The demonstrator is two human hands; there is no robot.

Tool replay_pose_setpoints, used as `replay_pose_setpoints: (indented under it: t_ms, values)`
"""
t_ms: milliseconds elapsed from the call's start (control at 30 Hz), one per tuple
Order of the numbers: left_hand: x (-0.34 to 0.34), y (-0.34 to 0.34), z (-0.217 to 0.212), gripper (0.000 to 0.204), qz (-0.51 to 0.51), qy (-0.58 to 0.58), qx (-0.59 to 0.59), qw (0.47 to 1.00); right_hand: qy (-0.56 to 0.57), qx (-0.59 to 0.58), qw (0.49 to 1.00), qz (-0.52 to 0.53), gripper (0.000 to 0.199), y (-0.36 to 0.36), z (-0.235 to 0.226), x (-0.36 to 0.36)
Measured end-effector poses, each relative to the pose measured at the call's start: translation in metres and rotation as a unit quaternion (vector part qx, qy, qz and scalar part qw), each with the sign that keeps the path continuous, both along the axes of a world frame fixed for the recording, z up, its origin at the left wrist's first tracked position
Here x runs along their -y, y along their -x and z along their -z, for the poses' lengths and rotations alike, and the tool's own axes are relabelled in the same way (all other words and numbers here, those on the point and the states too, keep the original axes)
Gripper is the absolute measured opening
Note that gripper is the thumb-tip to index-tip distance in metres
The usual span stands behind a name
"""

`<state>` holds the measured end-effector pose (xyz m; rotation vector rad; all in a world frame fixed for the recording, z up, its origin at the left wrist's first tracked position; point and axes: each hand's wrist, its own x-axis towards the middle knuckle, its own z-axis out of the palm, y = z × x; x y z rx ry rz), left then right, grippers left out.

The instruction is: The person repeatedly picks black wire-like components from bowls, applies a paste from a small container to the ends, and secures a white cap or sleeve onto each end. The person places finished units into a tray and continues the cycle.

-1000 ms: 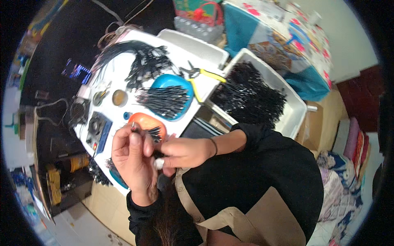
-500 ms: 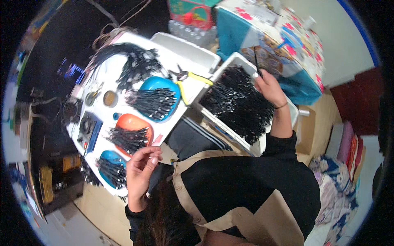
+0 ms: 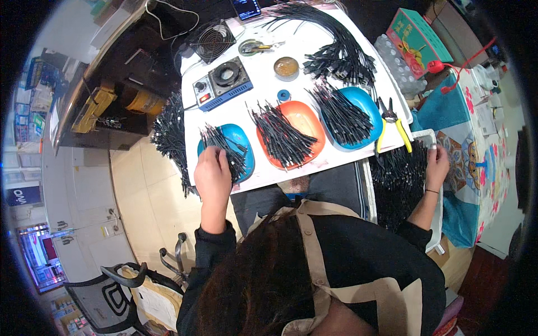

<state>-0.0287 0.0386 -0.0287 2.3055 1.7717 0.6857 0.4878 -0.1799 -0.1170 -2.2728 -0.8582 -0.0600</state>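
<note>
1. Left hand point(image 3: 213, 171) sits left of centre in the frame, fingers curled down over the bundle of short black cables point(image 3: 227, 151) lying in the small blue dish point(image 3: 245, 147). It looks like it's gripping some of them, but the fingertips are hidden under the hand, so I can't tell how tight the hold is.
2. Right hand point(image 3: 436, 166) is over at the right side, resting on the far edge of the white bin point(image 3: 432, 136) that's packed with a big pile of black cables point(image 3: 399, 182). Fingers are bent over the rim – whether it actually has a cable pinched, can't say.
3. Middle of the white table point(image 3: 314, 50): an orange dish point(image 3: 305, 120) with another heap of cables point(image 3: 280, 134), and just to the right of it a bigger blue dish point(image 3: 364, 101), also loaded with cables.
4. Yellow-handled pliers point(image 3: 394, 123) lie at the right edge of the table, between the big blue dish and the bin.
5. Upper part of the frame – a small blue box with a round opening and a knob point(image 3: 223, 84), a little round tin point(image 3: 286, 67), and a long bundle of black leads point(image 3: 336, 39) fanned across the top.
6. More black cables point(image 3: 171, 137) hang off the left edge of the table, just beside the small blue dish.
</note>
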Motion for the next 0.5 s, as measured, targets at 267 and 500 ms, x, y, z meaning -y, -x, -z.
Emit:
replay_pose_setpoints:
  t_ms: [267, 500]
  values:
    - [-0.028, -0.006, 0.023, 0.021, -0.076, -0.044, -0.068, 0.994, -0.015, -0.208, 0.885, -0.417, 0.013, 0.228, -0.118, -0.111]
    - [-0.002, 0.040, 0.006, 0.009, -0.086, 0.012, 0.204, 0.975, -0.011, -0.007, 0.748, -0.664, 0.012, 0.334, -0.103, -0.194]
